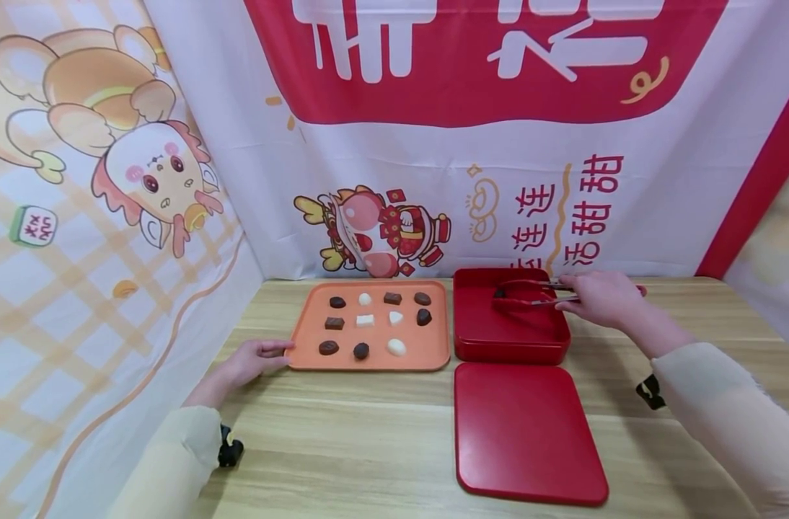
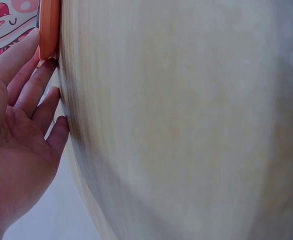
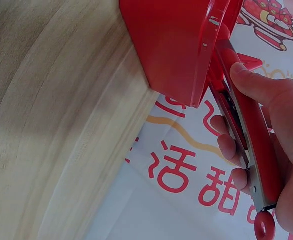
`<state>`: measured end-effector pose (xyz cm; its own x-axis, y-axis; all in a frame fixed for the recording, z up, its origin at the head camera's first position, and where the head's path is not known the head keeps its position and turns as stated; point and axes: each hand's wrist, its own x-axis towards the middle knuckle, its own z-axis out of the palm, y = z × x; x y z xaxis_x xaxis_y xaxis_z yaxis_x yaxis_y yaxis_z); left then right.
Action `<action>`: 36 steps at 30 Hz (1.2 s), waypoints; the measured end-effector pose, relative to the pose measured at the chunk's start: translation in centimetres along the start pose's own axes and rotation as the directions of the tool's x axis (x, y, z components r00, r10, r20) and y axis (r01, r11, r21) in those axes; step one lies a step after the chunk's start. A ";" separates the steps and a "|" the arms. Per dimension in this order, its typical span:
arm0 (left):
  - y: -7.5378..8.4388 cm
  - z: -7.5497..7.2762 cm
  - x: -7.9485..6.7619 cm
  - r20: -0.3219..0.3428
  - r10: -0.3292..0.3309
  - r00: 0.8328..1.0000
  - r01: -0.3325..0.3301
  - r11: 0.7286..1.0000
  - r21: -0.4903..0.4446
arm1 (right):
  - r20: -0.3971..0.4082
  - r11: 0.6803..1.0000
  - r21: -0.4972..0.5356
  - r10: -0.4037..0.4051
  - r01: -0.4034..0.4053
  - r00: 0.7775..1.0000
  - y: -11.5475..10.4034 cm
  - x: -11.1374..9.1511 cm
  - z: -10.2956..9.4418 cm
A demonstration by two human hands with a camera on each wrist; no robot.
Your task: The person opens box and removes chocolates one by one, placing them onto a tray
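Observation:
My right hand [image 1: 598, 297] grips a pair of red and metal tongs [image 3: 254, 135], thumb on one arm and fingers curled round the other. The tongs reach over the open red box [image 1: 511, 352], and a dark chocolate [image 1: 500, 293] lies between their tips. Whether the tips press on it, I cannot tell. On the left, my left hand [image 1: 258, 362] touches the near left corner of an orange tray [image 1: 401, 364] with fairly straight fingers; in the left wrist view its lower fingertips [image 2: 61, 120] rest at the tabletop. Several dark, brown and white chocolates [image 1: 365, 321] sit in rows on the tray.
A flat red lid [image 1: 527, 432] lies in front of the box on the wooden table [image 1: 342, 440]. The box stands close beside the tray's right edge. Printed cloth [image 1: 394, 158] hangs behind the table, with another patterned cloth [image 1: 76, 324] along the left.

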<state>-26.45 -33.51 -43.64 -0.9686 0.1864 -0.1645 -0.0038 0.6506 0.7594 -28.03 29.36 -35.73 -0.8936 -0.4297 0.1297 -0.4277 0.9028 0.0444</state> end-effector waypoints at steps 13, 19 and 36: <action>-0.3 0.2 0.0 0.001 -0.007 1.000 0.007 1.000 -0.006 | 0.026 1.000 0.005 0.007 -0.007 1.000 -0.2 -0.3 -0.1; -0.4 0.3 -0.1 0.002 -0.002 1.000 0.002 1.000 -0.014 | 0.015 1.000 0.020 0.002 -0.003 1.000 -0.1 -0.5 0.1; 0.1 0.1 -0.1 0.007 0.017 1.000 -0.017 1.000 0.001 | -0.099 0.999 0.030 -0.014 0.017 0.995 -0.7 -2.2 -2.3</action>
<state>-26.29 -33.46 -43.59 -0.9668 0.2023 -0.1561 0.0127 0.6480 0.7615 -25.44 29.69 -33.77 -0.8697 -0.4387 0.2261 -0.4469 0.8944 0.0166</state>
